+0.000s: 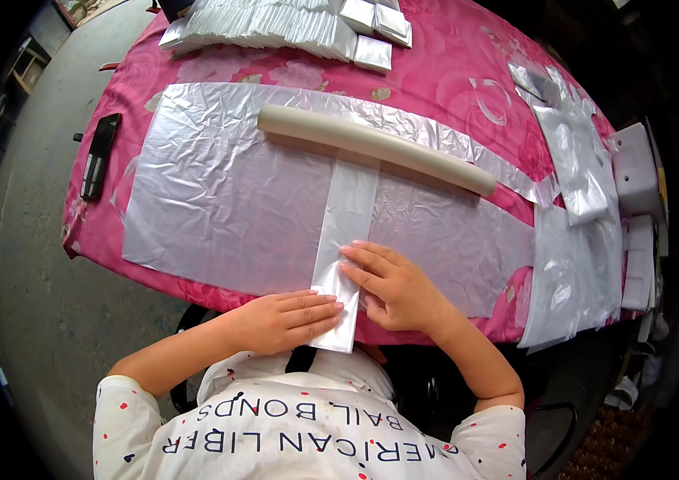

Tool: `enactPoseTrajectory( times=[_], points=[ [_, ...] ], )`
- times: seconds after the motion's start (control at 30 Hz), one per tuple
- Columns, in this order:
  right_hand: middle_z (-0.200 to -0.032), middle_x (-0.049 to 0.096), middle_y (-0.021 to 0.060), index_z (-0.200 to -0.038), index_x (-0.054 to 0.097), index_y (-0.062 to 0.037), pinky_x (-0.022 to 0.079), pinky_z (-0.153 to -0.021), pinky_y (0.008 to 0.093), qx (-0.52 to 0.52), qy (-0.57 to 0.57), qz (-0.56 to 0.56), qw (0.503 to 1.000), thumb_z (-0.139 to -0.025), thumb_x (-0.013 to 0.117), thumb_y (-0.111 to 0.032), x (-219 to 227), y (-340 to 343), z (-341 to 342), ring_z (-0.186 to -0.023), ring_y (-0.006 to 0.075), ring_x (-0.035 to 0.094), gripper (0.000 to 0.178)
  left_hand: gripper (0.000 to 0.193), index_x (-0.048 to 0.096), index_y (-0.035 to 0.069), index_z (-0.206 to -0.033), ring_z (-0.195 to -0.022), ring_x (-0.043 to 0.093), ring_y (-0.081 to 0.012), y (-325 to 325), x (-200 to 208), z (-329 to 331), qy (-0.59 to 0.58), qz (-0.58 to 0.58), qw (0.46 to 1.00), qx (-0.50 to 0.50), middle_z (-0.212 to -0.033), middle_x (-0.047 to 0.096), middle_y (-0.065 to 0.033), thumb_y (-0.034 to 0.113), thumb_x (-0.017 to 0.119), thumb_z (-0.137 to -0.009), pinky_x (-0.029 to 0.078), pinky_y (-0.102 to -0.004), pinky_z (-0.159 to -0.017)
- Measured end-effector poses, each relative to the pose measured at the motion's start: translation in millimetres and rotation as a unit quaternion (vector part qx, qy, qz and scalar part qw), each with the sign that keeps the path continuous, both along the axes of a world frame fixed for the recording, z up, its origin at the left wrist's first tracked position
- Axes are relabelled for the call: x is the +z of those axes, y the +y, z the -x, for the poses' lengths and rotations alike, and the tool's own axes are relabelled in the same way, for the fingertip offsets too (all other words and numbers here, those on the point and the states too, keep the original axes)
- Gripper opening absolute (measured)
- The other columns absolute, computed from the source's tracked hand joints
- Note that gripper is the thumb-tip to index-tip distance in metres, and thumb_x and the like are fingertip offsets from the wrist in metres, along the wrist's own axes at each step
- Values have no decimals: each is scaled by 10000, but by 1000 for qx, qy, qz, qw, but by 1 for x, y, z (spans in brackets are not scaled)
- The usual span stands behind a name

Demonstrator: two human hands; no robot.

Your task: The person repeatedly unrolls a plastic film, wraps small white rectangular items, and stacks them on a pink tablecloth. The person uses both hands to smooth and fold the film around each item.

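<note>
A narrow folded strip of clear plastic film (pixel 345 216) runs toward me, its near end hanging over the table edge. My left hand (pixel 291 320) lies with its fingers stretched out flat on that near end. Just farther up the strip, on its right side, my right hand (pixel 395 288) rests open, fingertips on the film and thumb apart. Beneath the strip spreads a wide, thin plastic sheet (pixel 227 208), wrinkled along its far side. A long pale tube (pixel 379 148) lies across the sheet and over the strip's far end.
Stacks of small folded plastic packets (pixel 275 32) sit at the far edge of the pink flowered tablecloth (pixel 451 72). A black phone-like device (pixel 101 156) lies at the left. More plastic film (pixel 575 264) is piled at the right, beside white containers (pixel 637 176).
</note>
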State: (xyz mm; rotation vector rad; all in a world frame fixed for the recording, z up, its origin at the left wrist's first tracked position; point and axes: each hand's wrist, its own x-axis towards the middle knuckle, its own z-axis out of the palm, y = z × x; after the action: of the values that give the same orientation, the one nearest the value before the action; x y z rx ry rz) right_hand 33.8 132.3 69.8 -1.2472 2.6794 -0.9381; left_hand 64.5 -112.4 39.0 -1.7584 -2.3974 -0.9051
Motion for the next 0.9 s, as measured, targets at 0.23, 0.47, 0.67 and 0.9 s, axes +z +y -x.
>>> enactPoseTrajectory(
  times=[0.23, 0.47, 0.67, 0.9],
  points=[
    [-1135, 566, 101, -1063, 600, -30, 456, -870, 358, -86, 126, -9, 988, -692, 617, -53, -23, -6, -6, -1018, 276, 548, 372, 730, 407, -4, -1295, -1178, 474, -289, 12, 14, 35, -30, 72, 991, 104, -1277, 485, -156, 264, 627, -652, 339, -418, -1016],
    [-762, 636, 123, -868, 641, -35, 488, -598, 336, -176, 25, 147, 973, -769, 609, -77, -21, -12, 13, -663, 258, 611, 113, 631, 387, 9, -1321, -996, 575, -309, 17, 11, 55, -214, -60, 959, 174, -1080, 622, -118, 339, 537, -804, 422, -388, -860],
    [-556, 595, 64, -793, 649, 7, 427, -465, 272, -323, -363, 105, 867, -860, 559, -166, 0, -15, 48, -491, 125, 595, 206, 648, 313, -37, -1345, -1202, 420, -350, 24, 9, 63, -40, -130, 950, 282, -1332, 399, -215, 367, 472, -864, 335, -437, -982],
    [-595, 618, 75, -833, 633, 18, 437, -472, 289, -336, -389, 75, 855, -800, 629, -189, 5, -16, 53, -518, 147, 616, 209, 701, 310, -51, -1341, -1332, 254, -333, 43, 5, 45, -24, 128, 966, 223, -1410, 301, -209, 330, 555, -806, 194, -440, -1088]
  ],
)
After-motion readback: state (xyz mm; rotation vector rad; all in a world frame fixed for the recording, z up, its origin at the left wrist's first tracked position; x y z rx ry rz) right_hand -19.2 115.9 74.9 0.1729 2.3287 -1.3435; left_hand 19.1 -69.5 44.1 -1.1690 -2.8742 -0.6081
